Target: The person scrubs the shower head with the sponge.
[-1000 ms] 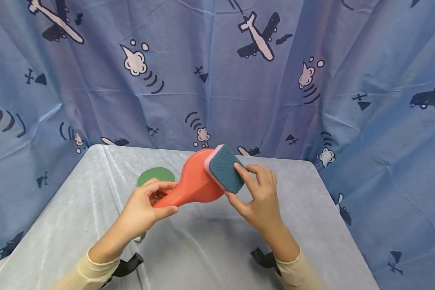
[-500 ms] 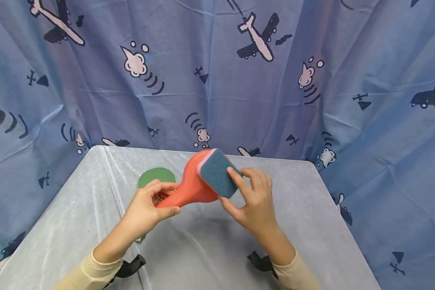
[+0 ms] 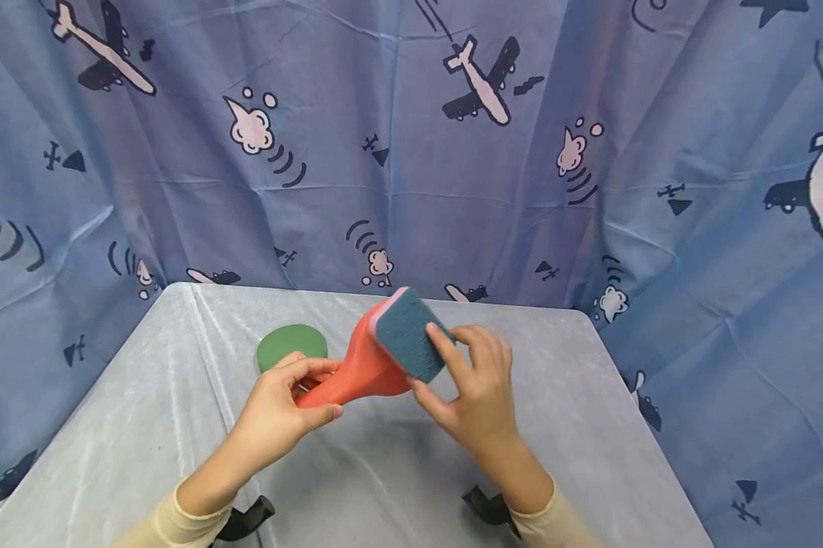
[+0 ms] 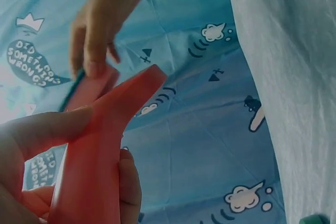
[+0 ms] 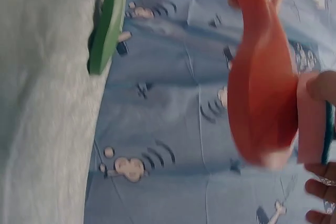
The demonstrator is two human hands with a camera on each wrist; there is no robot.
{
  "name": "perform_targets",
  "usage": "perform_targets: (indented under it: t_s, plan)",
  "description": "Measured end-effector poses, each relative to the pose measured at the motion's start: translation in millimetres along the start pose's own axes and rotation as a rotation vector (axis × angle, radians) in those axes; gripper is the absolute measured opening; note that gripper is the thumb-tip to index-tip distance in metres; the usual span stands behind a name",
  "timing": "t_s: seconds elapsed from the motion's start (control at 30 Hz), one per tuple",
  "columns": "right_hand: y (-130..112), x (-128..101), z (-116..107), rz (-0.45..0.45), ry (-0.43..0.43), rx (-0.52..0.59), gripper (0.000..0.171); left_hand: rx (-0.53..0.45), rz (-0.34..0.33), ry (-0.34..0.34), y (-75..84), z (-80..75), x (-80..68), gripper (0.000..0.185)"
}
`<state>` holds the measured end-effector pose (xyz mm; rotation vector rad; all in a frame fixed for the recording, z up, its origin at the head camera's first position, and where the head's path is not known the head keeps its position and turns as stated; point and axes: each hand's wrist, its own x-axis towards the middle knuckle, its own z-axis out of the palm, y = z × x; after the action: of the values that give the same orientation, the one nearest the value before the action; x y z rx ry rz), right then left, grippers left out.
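Observation:
Above the table, my left hand (image 3: 274, 411) grips the handle of an orange-red utensil (image 3: 366, 365) with a broad rounded head, thumb along its near side. In the left wrist view, the utensil (image 4: 92, 166) bends where handle meets head. A scouring sponge (image 3: 411, 335), pink with a blue-green scrub layer, is pinched between the thumb and fingers of my right hand (image 3: 473, 388). Its pink face is turned to the utensil's head and covers part of it in the head view. In the right wrist view, the sponge (image 5: 312, 124) lies right at the head's side.
A flat green round-headed piece (image 3: 291, 344) lies on the table behind my left hand, partly hidden by it. The table (image 3: 575, 426) has a pale grey cloth. Behind hangs a blue curtain (image 3: 342, 152) with airplane prints. Black straps (image 3: 247, 517) sit at both wrists.
The sponge and my right hand have moved left across the utensil's head. My left hand keeps its grip, and the head now looks narrower. The view has shifted slightly.

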<state>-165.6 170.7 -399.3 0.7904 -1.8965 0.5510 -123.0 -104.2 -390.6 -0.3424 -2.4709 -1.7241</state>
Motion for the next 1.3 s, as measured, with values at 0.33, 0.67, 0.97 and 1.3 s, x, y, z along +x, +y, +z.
perform_targets:
  t_s: [0.33,0.67,0.97,1.3]
  plan:
    - [-6.1,2.0,-3.1,-0.095,-0.054,0.054,0.054,0.043,0.048,0.013,2.0,3.2,-1.1,0.051]
    - [7.1,5.5,-9.8,0.105,-0.024,0.065,0.055,0.072,0.097,0.018,4.7,2.9,-1.8,0.052]
    - [1.5,4.4,-10.1,0.016,-0.022,-0.001,0.055,0.117,0.150,0.046,-2.0,7.8,-5.8,0.050]
    - [-5.8,3.7,-8.3,-0.139,-0.074,0.006,0.053,0.079,0.177,0.089,-4.1,5.3,-4.5,0.051]
